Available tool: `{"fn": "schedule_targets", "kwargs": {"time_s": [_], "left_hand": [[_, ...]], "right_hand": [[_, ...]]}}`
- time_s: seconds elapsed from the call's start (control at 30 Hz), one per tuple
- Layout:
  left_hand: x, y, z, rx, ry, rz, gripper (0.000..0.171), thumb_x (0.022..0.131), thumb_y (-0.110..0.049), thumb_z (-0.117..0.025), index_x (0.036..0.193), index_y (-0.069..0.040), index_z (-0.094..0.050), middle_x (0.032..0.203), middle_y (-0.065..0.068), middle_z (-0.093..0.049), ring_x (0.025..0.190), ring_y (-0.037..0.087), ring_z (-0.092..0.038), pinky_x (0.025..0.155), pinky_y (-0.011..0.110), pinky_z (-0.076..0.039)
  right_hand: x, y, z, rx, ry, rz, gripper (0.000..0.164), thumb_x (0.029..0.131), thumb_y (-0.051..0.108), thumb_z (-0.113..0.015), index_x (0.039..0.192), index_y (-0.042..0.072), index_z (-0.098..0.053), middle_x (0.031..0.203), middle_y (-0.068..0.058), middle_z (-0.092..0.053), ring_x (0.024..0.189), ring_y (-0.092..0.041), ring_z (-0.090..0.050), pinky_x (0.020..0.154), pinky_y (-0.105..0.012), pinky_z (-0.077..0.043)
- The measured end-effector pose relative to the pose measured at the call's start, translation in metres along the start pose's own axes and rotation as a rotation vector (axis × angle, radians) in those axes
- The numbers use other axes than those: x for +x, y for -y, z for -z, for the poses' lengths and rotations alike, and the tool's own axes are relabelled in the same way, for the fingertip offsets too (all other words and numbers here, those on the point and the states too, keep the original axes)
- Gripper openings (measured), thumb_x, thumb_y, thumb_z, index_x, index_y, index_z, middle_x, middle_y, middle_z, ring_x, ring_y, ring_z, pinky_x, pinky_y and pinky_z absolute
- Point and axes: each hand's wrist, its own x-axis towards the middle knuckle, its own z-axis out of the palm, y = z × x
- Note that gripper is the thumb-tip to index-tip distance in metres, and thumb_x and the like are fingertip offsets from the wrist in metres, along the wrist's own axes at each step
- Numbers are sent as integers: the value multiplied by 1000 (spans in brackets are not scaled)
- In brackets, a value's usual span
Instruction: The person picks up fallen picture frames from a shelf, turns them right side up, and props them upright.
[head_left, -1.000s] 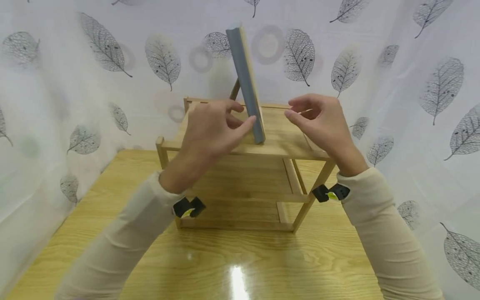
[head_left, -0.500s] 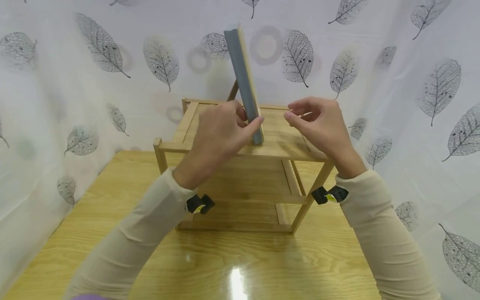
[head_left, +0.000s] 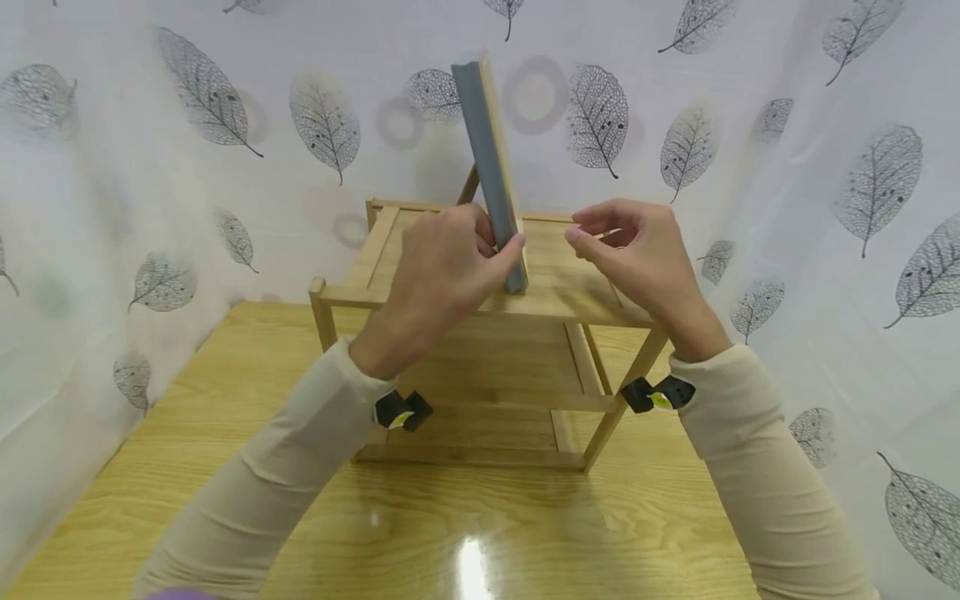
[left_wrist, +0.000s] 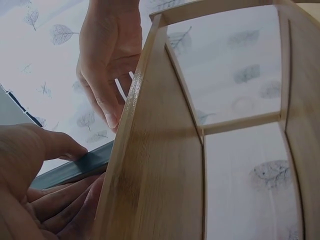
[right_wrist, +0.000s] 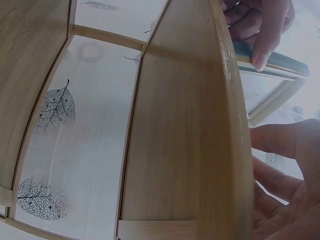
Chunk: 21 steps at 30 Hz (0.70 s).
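A blue-grey picture frame point(head_left: 483, 133) stands edge-on, leaning slightly, on the top board of a wooden rack point(head_left: 360, 296); a brown support leg point(head_left: 469, 185) slants behind it. My left hand point(head_left: 442, 271) pinches the frame's lower part, thumb on the near edge and fingers on the left side. In the right wrist view, the pale inner border of the frame point(right_wrist: 280, 67) shows below the left thumb. My right hand point(head_left: 637, 254) hovers over the right part of the top board with bent fingers, nothing between them, apart from the frame.
The rack has two lower shelves point(head_left: 480, 358) and slanted legs, and stands on a yellow wood-grain table point(head_left: 465, 517). A white curtain point(head_left: 405, 183) with leaf prints hangs behind and at both sides. Black devices point(head_left: 405, 411) sit at both wrists.
My left hand has moved slightly right and closed its thumb and fingers on the frame's lower part. The right hand and the frame stay nearly in place.
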Motion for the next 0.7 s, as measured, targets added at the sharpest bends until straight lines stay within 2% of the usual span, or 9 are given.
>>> {"fn": "schedule_targets", "kwargs": {"time_s": [0.37,0.7], "left_hand": [[1,2,1,-10,-6,6,28,92,-29,-73,81,-4,-71,67,1,-69,57,11,-63,56,30,-48],[-1,3,8,-16,15,18,28,93,-29,-72,83,-3,-70,71,3,-71,60,11,-65,55,28,-50]], "right_hand": [[0,-1,-1,2,8,-20,25,92,21,-75,108,3,-76,92,-1,-76,77,-20,-74,64,-19,-54],[-1,-2,-3,10,15,-48,26,92,23,-75,109,3,-75,92,-2,-75,78,-22,-74,65,-20,-54]]}}
